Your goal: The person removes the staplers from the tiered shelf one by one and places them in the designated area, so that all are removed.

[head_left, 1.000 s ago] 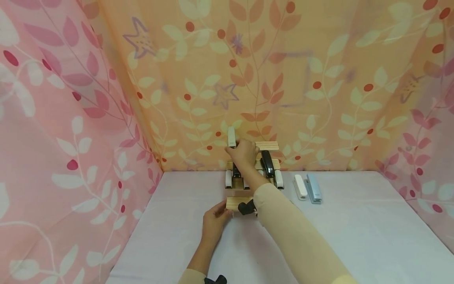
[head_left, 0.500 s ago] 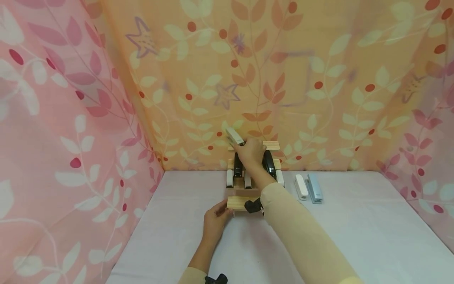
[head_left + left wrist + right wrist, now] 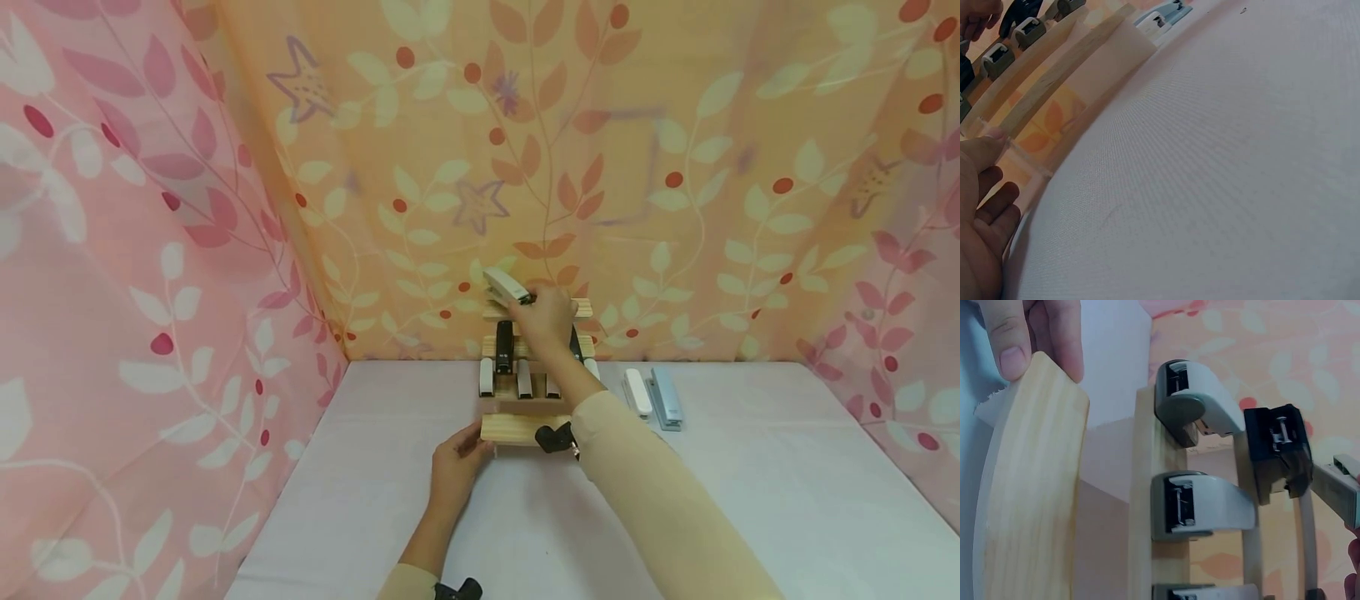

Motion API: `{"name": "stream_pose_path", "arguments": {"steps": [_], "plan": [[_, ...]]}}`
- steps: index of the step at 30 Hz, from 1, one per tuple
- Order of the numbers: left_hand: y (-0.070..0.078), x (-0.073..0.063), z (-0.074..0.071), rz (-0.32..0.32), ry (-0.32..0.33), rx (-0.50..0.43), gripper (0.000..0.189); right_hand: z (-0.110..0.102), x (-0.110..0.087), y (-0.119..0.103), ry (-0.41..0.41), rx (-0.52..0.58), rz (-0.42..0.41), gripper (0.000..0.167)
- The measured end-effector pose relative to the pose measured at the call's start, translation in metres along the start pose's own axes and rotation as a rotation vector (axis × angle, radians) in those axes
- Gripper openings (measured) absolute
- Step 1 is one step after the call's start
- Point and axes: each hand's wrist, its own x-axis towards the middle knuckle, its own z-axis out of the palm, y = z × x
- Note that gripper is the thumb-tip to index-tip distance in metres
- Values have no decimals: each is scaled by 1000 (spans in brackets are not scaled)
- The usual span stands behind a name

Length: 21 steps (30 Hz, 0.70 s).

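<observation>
My right hand (image 3: 547,321) grips the rear end of a pale grey-white stapler (image 3: 507,285), tilted with its other end up and left. It is at the rack's top wooden slat (image 3: 582,307); whether it touches is unclear. In the right wrist view that stapler (image 3: 1338,490) shows at the right edge. My left hand (image 3: 454,467) pinches the left end of the rack's front slat (image 3: 510,428), thumb on the wood. A black stapler (image 3: 504,346) leans on the middle tier. Below stand several grey-white staplers (image 3: 1207,503). A second black stapler (image 3: 576,343) is mostly hidden behind my right wrist.
A white stapler (image 3: 637,393) and a light blue stapler (image 3: 665,400) lie side by side on the white-covered table (image 3: 787,492), right of the rack. Flowered cloth (image 3: 420,208) hangs close behind the rack, with pink cloth (image 3: 150,333) on the left.
My right hand has shifted to the right along the top tier. The stapler in it has gone from upright to tilted and moved slightly right. My left hand stays on the front slat.
</observation>
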Motion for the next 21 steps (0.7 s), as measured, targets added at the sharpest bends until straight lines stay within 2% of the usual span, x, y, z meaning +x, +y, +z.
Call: {"name": "stream_pose_path", "arguments": {"steps": [7,13,21], "plan": [[1,1,1,-13,-1,-2,47,-19,-5,6,24,85,-3,31],[1,1,1,5,4,0,47,-37,-17,14,18,126,-7,34],[2,1,0,-4,-5,7,47,-72,-35,20,30,151,-72,33]]}}
